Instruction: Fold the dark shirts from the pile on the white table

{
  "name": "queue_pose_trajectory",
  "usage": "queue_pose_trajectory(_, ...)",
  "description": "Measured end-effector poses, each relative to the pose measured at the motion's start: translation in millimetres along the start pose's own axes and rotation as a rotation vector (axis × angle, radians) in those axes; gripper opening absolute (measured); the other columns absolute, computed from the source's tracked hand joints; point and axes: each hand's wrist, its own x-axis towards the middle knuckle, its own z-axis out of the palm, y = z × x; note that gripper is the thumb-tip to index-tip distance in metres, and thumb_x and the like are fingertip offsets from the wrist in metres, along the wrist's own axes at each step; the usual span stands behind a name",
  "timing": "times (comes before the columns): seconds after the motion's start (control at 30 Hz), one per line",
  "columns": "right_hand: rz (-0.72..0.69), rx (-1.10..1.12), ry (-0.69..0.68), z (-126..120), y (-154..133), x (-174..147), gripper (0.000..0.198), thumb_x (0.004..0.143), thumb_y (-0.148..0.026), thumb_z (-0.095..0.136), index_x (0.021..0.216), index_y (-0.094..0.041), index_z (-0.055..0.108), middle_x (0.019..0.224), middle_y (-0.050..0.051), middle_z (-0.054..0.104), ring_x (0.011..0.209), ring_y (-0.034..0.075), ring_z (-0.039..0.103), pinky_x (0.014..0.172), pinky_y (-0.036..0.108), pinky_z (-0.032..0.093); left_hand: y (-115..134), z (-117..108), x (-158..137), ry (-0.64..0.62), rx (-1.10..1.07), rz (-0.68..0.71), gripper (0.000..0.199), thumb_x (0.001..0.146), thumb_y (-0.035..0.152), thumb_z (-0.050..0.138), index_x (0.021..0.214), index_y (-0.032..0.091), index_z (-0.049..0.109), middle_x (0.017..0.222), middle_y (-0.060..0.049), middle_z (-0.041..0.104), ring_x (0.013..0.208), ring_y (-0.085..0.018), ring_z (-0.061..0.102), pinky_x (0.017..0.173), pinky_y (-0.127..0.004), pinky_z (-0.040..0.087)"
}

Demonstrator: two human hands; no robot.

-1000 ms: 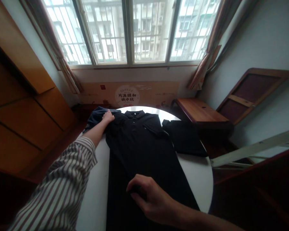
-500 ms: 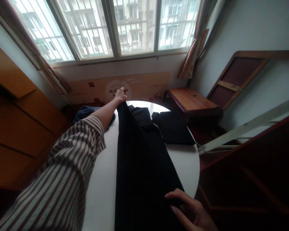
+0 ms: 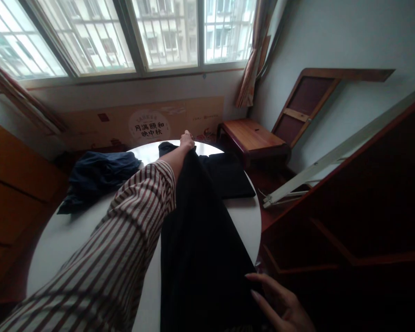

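A long pair of black trousers [image 3: 200, 240] stretches over the white round table [image 3: 65, 249], from its far side to its near edge. Reaching far forward, my left hand [image 3: 186, 139] is closed on the trousers' far end and holds it up a little. At the near right, my right hand [image 3: 283, 302] has its thumb and forefinger on the side edge of the cloth; its other fingers are mostly hidden. A folded black garment [image 3: 231, 175] lies to the right of the trousers. Some dark cloth [image 3: 166, 147] shows behind my left forearm.
A crumpled dark blue garment [image 3: 97, 175] lies on the table's left side. Beyond the table are a low wooden table [image 3: 252, 133], a printed cardboard panel [image 3: 148, 124] and a barred window [image 3: 169, 37]. A dark wooden board [image 3: 359, 221] with a pale metal bar leans at right.
My left hand has shifted to the right with the trousers' far end. The view has turned, so more of the blue garment and the table's left side shows. My right hand stays at the edge.
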Motion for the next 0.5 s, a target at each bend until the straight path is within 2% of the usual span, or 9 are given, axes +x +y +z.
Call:
queue_pose_trajectory(0.1,0.039,0.010,0.016,3,6,-4,0.041,0.080,-0.052,0.065,0.110,-0.026,0.074,0.118,0.009,0.072,0.113,0.028,0.066,0.097,0.034,0.053,6,3,-5,-0.014,0.003,0.000,0.037,0.088,0.020,0.063,0.121,0.007,0.053,0.120,-0.023,0.063,0.113,-0.028,0.060,0.094,-0.035,0.043)
queue_pose_trajectory(0.23,0.092,0.156,0.064,6,8,-4,0.055,0.077,-0.054,0.069,0.124,-0.027,0.064,0.116,0.010,0.072,0.107,0.028,0.069,0.089,0.036,0.057,-1,-14,-26,-0.028,0.013,0.088,0.026,0.092,0.025,0.058,0.113,0.011,0.060,0.117,-0.018,0.065,0.111,-0.024,0.060,0.095,-0.030,0.042)
queue_pose_trajectory(0.37,0.117,0.194,0.032,11,16,0,0.054,0.075,-0.058,0.069,0.119,-0.026,0.061,0.111,0.010,0.072,0.106,0.028,0.069,0.086,0.034,0.058,-48,-47,-66,-0.101,0.088,0.133,0.023,0.086,0.034,0.065,0.100,0.015,0.066,0.108,-0.013,0.069,0.107,-0.027,0.062,0.095,-0.031,0.044)
queue_pose_trajectory(0.5,0.102,0.116,-0.007,17,26,4,0.052,0.080,-0.061,0.063,0.120,-0.029,0.053,0.122,0.008,0.067,0.117,0.025,0.063,0.095,0.031,0.053,-104,-80,-95,-0.037,0.120,-0.034,0.019,0.081,0.031,0.069,0.093,0.017,0.068,0.105,-0.013,0.071,0.111,-0.030,0.062,0.097,-0.034,0.044)
